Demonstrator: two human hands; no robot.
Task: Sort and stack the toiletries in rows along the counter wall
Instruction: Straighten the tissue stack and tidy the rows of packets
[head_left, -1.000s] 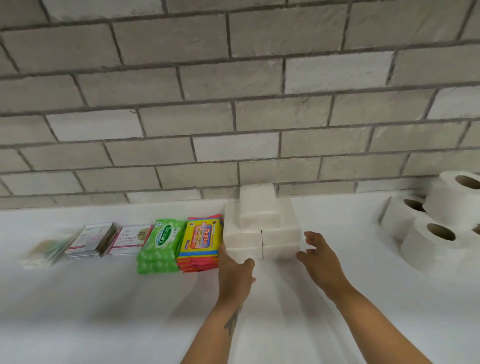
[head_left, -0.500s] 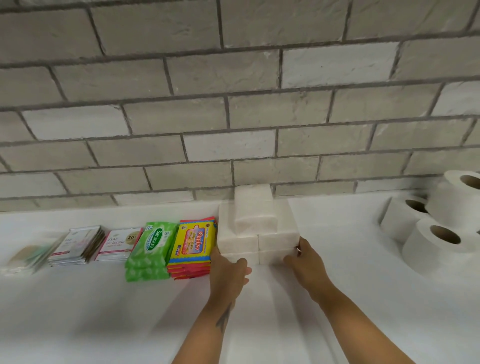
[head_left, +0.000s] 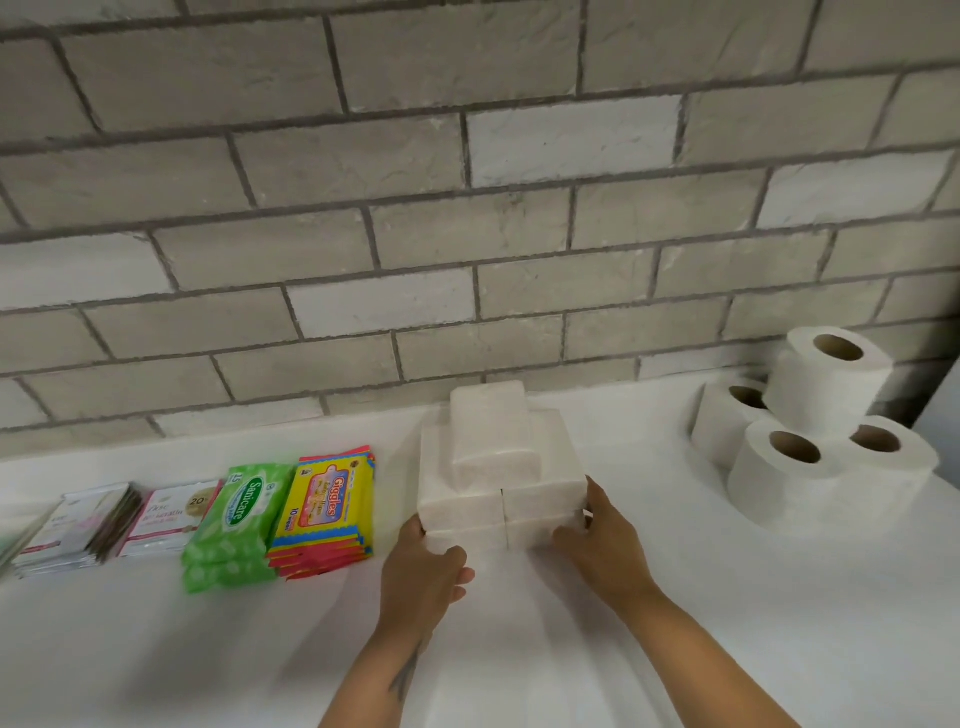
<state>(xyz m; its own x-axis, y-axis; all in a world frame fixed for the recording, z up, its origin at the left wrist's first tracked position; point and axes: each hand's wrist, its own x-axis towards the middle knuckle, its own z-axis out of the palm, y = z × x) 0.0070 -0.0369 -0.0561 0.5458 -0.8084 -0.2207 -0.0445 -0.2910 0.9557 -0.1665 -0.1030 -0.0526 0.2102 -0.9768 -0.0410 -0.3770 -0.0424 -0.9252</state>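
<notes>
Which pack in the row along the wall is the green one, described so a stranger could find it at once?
Start at the brick wall and drop to the white counter, where flat packs lie in a row left of the white tissue stack that both hands hold. The green wipes pack lies second to the left of that stack, between a yellow pack and a white-and-pink sachet. It alone is green.

Probably a bathroom: tiled wall (head_left: 467, 218), toilet rolls (head_left: 810, 415)
</notes>
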